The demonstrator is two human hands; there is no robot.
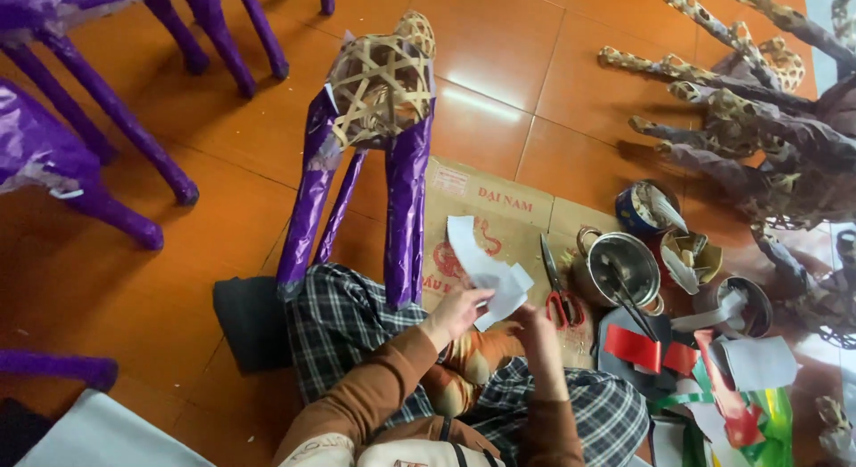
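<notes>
My left hand (456,312) pinches a white paper cut-out (486,269) over my lap. My right hand (533,329) is close beside it, fingers curled near the paper's lower edge; whether it grips the paper I cannot tell. A woven bamboo animal frame (382,82) with purple-wrapped legs (407,213) stands just beyond my knees. Red-handled scissors (556,289) lie on a flattened cardboard box (499,219) right of the paper.
Metal pots (620,269) and small bowls of paste sit at right, with red, green and white paper scraps (713,378). Purple-wrapped frames (80,101) stand at left, brown bamboo frames (758,101) at upper right. Orange tiled floor (499,66) surrounds them.
</notes>
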